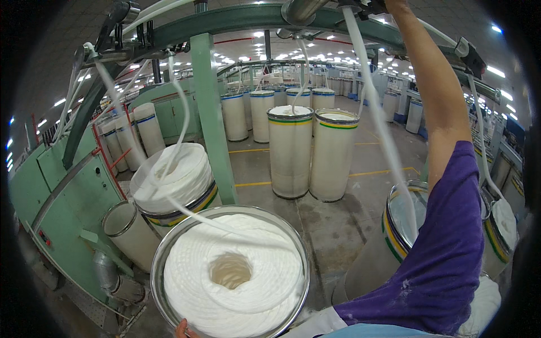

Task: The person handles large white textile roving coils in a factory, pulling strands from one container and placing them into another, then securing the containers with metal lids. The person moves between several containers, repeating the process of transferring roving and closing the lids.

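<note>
A large round sliver can (159,280) stands right in front of me, filled with coiled white sliver (270,281) around a central hole. My left hand (185,329) shows only its fingertips, curled over the can's near rim. My right arm, in a purple sleeve (439,242), reaches up to the overhead frame. Of my right hand (395,3) only the wrist end shows at the top edge; its fingers are hidden. Close to it, a white sliver strand (369,84) hangs down into a can (389,225) on the right. Another strand (194,214) crosses onto the coils in front.
A second full can (174,174) stands behind at the left, beside a green post (206,112) and green machine housing (73,191). Two tall cans (290,152) stand ahead on the floor. An overhead green beam (236,21) carries rollers. More cans (262,115) line the back.
</note>
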A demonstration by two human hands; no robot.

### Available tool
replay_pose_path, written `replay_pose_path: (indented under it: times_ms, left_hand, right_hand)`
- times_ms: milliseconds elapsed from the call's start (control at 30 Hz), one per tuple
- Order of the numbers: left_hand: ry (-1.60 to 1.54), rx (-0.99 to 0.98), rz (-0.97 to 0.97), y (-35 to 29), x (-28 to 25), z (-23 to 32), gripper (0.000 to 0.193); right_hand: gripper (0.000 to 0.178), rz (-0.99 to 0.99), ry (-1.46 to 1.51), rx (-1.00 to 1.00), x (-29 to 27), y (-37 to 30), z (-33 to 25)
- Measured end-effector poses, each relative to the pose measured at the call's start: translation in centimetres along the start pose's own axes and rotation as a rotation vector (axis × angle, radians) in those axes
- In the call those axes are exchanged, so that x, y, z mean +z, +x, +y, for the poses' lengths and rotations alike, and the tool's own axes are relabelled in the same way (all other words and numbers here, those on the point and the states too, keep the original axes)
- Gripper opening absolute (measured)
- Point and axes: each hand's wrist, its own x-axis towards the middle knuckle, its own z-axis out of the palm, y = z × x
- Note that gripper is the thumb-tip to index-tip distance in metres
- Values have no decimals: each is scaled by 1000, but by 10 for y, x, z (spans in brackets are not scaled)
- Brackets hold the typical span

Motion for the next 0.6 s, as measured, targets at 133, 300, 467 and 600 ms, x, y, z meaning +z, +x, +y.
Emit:
replay_pose_path:
  times_ms: [133, 300, 467, 600]
  left_hand:
    - [-71, -138, -23, -2, 1, -7, 27]
    - [-63, -73, -46, -3, 2, -21, 28]
    - [17, 36, -97, -1, -3, -18, 30]
    - [-92, -78, -139, -1, -6, -12, 32]
  right_hand:
    - [26, -37, 652, 208, -15, -4, -23]
    - [40, -164, -71, 15, -14, -5, -53]
    - [52, -337, -888, -318, 10, -27, -80]
    - [40, -478, -1049, -270, 25, -28, -98]
